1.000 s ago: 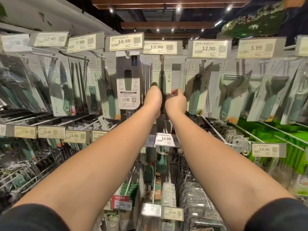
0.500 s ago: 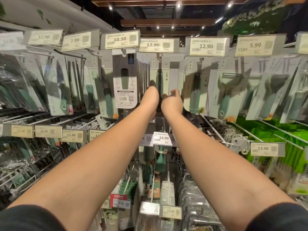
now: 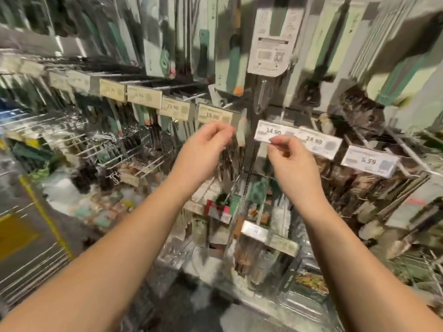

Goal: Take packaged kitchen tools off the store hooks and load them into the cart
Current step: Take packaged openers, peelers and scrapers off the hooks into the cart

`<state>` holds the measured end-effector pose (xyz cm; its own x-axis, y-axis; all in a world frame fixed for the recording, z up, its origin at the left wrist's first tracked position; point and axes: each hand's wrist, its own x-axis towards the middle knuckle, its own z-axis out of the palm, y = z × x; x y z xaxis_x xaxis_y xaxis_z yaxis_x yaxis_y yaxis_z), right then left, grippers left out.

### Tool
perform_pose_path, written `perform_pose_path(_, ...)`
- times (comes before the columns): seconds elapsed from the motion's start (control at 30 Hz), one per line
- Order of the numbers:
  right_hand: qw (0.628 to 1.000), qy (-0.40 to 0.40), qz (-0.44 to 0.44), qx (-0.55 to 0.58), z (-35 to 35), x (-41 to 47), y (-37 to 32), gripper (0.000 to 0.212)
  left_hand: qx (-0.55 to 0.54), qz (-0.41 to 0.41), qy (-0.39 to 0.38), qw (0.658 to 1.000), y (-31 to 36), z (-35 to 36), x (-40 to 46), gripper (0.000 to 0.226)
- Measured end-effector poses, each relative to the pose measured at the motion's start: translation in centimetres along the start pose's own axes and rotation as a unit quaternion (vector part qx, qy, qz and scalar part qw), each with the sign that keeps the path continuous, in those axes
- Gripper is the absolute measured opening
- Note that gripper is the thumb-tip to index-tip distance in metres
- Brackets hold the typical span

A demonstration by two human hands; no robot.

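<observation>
We judge the packaged tool (image 3: 241, 130) light and stiff; left hand (image 3: 208, 144) pinches its edge; right hand (image 3: 291, 159) curled, grasp unclear.

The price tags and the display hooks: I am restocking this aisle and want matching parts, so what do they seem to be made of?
The price tags look like printed paper slips in glossy clear plastic holders; their faces catch glare, though motion blur leaves this uncertain. The display hooks look like thin bare metal wire, silver with bright glints along their length.
</observation>
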<state>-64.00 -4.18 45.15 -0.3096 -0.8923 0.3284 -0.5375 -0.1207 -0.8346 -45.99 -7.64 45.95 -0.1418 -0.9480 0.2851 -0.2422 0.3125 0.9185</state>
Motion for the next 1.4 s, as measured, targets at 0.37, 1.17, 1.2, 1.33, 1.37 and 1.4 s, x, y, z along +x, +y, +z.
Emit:
perform_pose_path(0.37, 0.91, -0.377, -0.145, -0.096, 23.7, -8.6, 1.8, 0.022, 0.231, -0.281, 0.112, 0.925, -17.4, -15.4, -14.1, 0.013)
perform_pose_path(1.17, 0.625, -0.742, 0.091, -0.226, 70.6, -32.5, 7.1, 0.039, 0.102, -0.678, 0.28, 0.672, -55.3, -42.6, -32.2, 0.023)
perform_pose_path(1.2, 0.626, -0.738, 0.112, -0.225, 72.6, -32.9, 7.6, 0.042, 0.11, -0.674, 0.287, 0.672, -57.1, -43.1, -32.4, 0.024)
perform_pose_path(1.33, 0.633, -0.731, 0.143, -0.213, 80.4, -34.7, 9.3, 0.046, 0.139, -0.667, 0.324, 0.656, -62.9, -45.1, -32.3, 0.021)
perform_pose_path(1.37, 0.636, -0.73, 0.145, -0.202, 82.2, -35.1, 9.6, 0.047, 0.145, -0.667, 0.328, 0.653, -64.1, -45.3, -32.1, 0.028)
perform_pose_path(1.4, 0.641, -0.728, 0.152, -0.19, 83.8, -35.6, 9.8, 0.045, 0.161, -0.669, 0.322, 0.65, -65.3, -45.6, -32.0, 0.034)
